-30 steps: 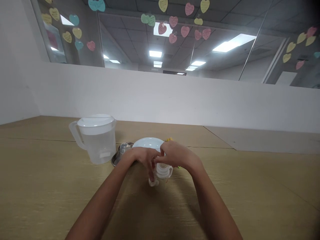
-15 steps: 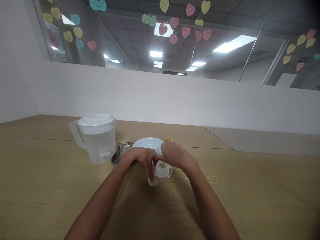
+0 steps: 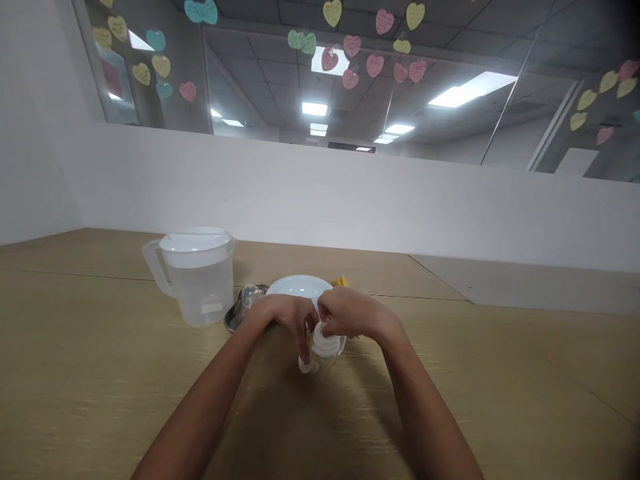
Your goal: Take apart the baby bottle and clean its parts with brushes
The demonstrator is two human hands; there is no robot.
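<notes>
A clear baby bottle with a white collar and side handles is between my hands, over the table. My left hand closes its fingers round the bottle's left side, by the handle there. From the right, my right hand pinches at the top of the white collar. Its fingers cover the bottle's top, so the teat itself is hard to see. A clear dome cap rests in a metal tray beyond my left wrist.
A white basin or bowl sits just behind my hands, with a yellow object at its right edge. On the left stands a translucent lidded pitcher containing liquid. A white wall rises behind the wooden table.
My right hand has shifted from behind the bottle onto its top, and its fingers have come down on the collar. My left hand keeps its hold.
</notes>
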